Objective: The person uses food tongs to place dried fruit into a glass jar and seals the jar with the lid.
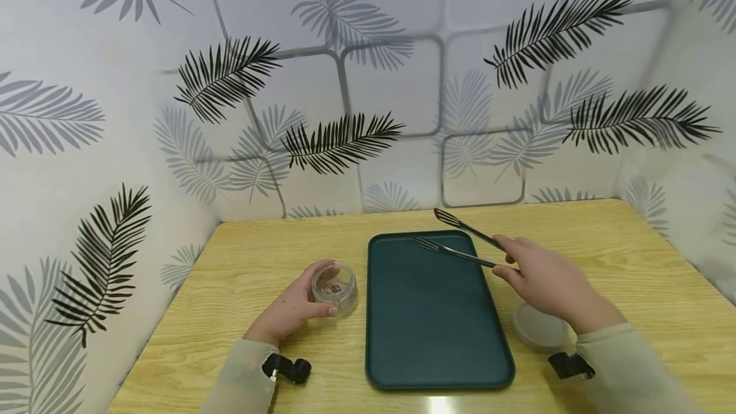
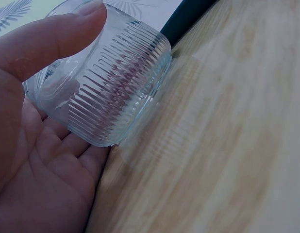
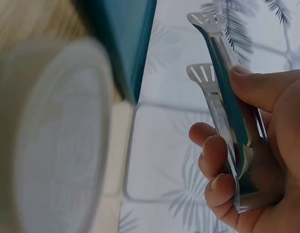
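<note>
On the left side of the table, my left hand (image 1: 296,305) grips a small clear glass jar (image 1: 345,300), thumb on the near side and fingers round the far side. Ribbed glass shows in the left wrist view, and small reddish-brown bits (image 1: 332,288) lie at the jar's bottom. My right hand (image 1: 546,280) holds metal tongs (image 1: 467,256) by their two arms, which stand spread apart over the tray's far right part. In the right wrist view the slotted tips of the tongs (image 3: 219,114) have nothing between them.
A dark green rectangular tray (image 1: 431,324) lies between the hands on the wooden table (image 1: 276,245). To its right, partly under my right forearm, is a round whitish translucent lid (image 1: 537,329). A leaf-patterned wall (image 1: 391,101) stands behind the table.
</note>
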Available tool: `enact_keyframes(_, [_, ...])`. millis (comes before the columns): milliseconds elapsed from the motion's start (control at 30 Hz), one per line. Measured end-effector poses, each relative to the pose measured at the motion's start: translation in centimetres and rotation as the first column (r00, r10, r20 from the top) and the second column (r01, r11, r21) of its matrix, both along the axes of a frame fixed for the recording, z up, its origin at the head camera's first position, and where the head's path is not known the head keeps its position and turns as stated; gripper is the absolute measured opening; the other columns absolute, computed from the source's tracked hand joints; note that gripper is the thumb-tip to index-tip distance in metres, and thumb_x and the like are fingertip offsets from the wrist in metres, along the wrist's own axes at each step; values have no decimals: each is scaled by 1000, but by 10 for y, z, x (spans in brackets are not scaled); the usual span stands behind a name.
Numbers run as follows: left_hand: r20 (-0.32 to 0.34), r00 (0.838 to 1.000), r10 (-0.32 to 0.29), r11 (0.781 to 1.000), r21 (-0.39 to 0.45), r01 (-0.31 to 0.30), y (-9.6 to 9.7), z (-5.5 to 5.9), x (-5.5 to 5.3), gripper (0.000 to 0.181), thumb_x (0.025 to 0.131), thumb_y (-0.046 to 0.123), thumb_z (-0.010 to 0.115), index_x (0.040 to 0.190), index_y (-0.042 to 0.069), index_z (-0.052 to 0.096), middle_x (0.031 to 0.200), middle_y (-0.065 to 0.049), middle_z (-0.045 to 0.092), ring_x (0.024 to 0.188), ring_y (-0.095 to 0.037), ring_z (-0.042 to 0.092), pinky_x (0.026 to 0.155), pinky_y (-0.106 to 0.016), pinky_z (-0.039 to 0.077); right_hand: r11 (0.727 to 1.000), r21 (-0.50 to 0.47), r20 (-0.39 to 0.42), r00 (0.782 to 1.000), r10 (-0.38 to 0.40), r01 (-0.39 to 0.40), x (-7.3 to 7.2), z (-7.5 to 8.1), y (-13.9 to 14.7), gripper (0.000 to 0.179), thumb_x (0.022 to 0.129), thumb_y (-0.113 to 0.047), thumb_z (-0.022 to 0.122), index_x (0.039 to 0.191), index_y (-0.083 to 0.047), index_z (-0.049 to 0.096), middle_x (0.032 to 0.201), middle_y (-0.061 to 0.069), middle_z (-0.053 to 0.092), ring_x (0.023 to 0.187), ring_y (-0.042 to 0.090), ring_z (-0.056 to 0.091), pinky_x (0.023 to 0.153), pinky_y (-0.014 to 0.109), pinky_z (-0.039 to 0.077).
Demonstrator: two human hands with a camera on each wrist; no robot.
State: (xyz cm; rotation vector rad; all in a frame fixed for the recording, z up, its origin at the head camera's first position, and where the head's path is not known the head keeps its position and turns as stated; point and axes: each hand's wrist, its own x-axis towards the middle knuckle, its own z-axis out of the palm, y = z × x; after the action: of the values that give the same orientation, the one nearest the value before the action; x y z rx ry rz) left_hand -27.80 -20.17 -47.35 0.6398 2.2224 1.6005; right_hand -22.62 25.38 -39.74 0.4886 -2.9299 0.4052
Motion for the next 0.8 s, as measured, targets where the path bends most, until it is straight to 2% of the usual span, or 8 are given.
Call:
enact_keyframes(233, [-15,1000,8,1000,-13,-8,0,0,0,91,87,16,82,159,20,27,159,-7,37,143,-27,37,101,-19,38,998,19,38,998,-57,57,2,-9,37,62,105,-32,55,151,7,39,119,25,64,104,41,65,79,57,51])
enact_keyframes(400, [-16,1000,6,1000,-6,-6,0,0,0,91,87,15,82,159,20,27,159,-7,37,143,-27,38,101,-19,38,992,48,93,989,-119,115,1,-16,66,62,109,-32,47,150,12,34,135,41,49,120,56,52,89,66,44])
enact_keyframes(533, [-15,1000,7,1000,-9,-7,0,1,0,92,87,15,82,159,19,26,159,-7,37,144,-26,37,100,-18,38,982,83,153,972,-180,169,1,-21,87,66,110,-38,40,150,13,31,138,44,42,121,60,47,88,70,42])
enact_keyframes(667, [-17,1000,11,1000,-18,-11,1,1,0,92,86,16,83,159,20,27,159,-7,37,144,-26,36,101,-19,37,976,89,176,961,-213,200,2,-24,102,67,110,-38,39,147,17,32,135,47,42,118,63,47,87,72,41])
enact_keyframes(800, [-24,1000,17,999,-32,-18,1,1,0,91,86,16,83,158,21,28,159,-6,38,143,-26,37,107,-30,36,971,92,195,952,-235,220,3,-25,109,64,109,-34,41,145,19,32,131,49,44,116,64,47,88,72,41])
